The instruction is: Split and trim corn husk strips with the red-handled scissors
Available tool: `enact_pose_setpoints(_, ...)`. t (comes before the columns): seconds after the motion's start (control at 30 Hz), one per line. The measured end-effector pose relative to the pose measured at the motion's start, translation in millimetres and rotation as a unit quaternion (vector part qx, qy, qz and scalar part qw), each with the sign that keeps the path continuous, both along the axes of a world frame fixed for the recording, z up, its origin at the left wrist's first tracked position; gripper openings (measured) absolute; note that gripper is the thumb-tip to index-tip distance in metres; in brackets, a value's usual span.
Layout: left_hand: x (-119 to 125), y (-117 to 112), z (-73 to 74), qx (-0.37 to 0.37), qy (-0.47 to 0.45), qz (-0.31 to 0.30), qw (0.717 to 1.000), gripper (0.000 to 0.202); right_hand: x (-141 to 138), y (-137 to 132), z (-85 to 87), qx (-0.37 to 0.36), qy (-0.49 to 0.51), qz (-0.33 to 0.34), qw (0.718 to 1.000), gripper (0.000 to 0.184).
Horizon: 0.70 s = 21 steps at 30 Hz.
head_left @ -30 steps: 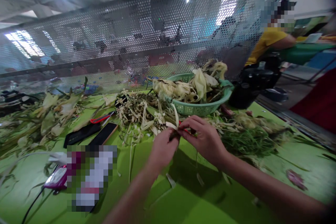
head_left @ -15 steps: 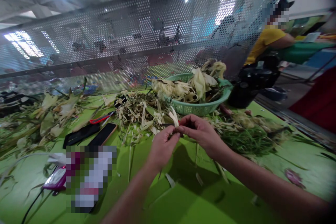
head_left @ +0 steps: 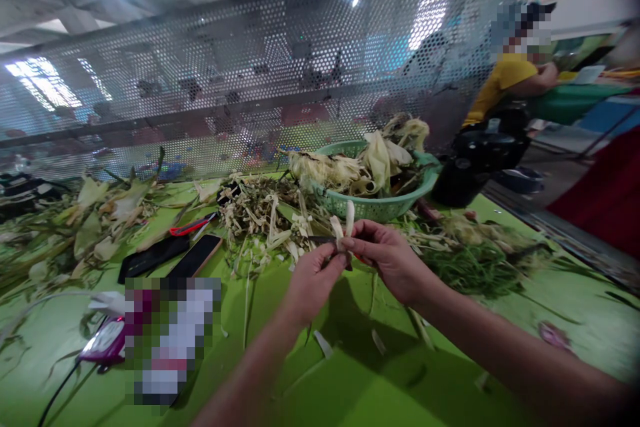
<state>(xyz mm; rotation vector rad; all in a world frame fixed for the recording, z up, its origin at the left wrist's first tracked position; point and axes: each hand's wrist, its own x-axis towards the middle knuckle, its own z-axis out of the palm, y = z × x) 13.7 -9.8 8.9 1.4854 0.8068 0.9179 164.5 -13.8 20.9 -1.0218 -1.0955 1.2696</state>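
Note:
Both my hands meet above the green table, in front of the basket. Pale strips of corn husk (head_left: 337, 230) stand up between them. My left hand (head_left: 315, 277) pinches the strips low down, thumb against fingers. My right hand (head_left: 387, 257) is closed at the same spot, its fingertips on the husk. A thin dark blade-like tip (head_left: 320, 239) points left from behind the fingers, and a bit of orange-red shows under my right hand; what tool this is stays hidden. A heap of cut husk pieces (head_left: 265, 213) lies just beyond my left hand.
A green plastic basket (head_left: 370, 209) holds husks and silk. More husks (head_left: 95, 220) lie left, green shreds (head_left: 470, 267) right. Two phones, a red-handled cutter (head_left: 193, 225) and a purple corded device (head_left: 105, 340) lie left. A perforated metal screen (head_left: 225, 80) stands behind; a person in yellow (head_left: 505, 83) sits beyond.
The husk between my fingers has parted from one bunched piece into two upright strips, the right one apart from the left. My hands have shifted slightly to the right.

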Motion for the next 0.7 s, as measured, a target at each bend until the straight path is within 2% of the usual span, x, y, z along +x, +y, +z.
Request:
enact_pose_setpoints(0.1,2,0,-1.3,-0.065,-0.048,0.013,0.997,0.024,-1,-1,-0.9,0.03,-0.03,-0.04,0.998,0.028)
enact_pose_setpoints(0.2,3,0,-2.6,-0.154,-0.09,0.041,0.983,0.024,-2,-5,-0.6,0.09,-0.1,-0.069,0.989,0.025)
enact_pose_setpoints(0.3,3,2,-3.1,-0.198,-0.096,0.054,0.974,0.026,-2,-9,1.8,0.156,-0.165,-0.051,0.973,0.018)
enact_pose_setpoints(0.37,1,5,-3.6,-0.182,-0.078,0.047,0.979,0.027,0,-10,3.9,0.178,-0.189,-0.023,0.965,0.015)
enact_pose_setpoints(0.47,-2,9,-4.0,-0.1,-0.026,0.032,0.994,0.026,3,-7,6.5,0.182,-0.221,0.011,0.958,0.015)
enact_pose_setpoints(0.57,-6,11,-3.2,-0.01,0.061,0.058,0.996,0.02,6,-3,8.9,0.182,-0.262,0.021,0.948,0.016)
enact_pose_setpoints(0.7,-9,13,-2.1,0.033,0.115,0.092,0.989,0.019,8,-1,11.3,0.188,-0.321,0.02,0.928,0.014)
